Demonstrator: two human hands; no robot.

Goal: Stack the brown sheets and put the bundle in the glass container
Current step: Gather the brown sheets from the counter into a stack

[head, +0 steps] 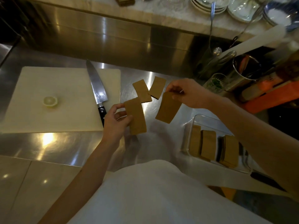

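Observation:
My left hand point(115, 122) grips a brown sheet point(135, 117) by its left edge, above the steel counter. My right hand point(189, 94) pinches the top of a second brown sheet point(168, 109), which hangs tilted just right of the first; the two sheets are apart. Two more brown sheets point(142, 91) point(157, 87) lie on the counter behind them, touching at one corner. At the lower right stands the glass container point(188, 135), holding three bundles of brown sheets point(208, 145) on edge. My right forearm crosses over its far side.
A white cutting board point(53, 88) lies left with a lemon half point(50, 101) and a large knife point(97, 88) on it. Utensil holders, a glass with greens point(216, 83) and orange items crowd the right. Plates sit on the back ledge. A dark handle point(265, 180) lies below the container.

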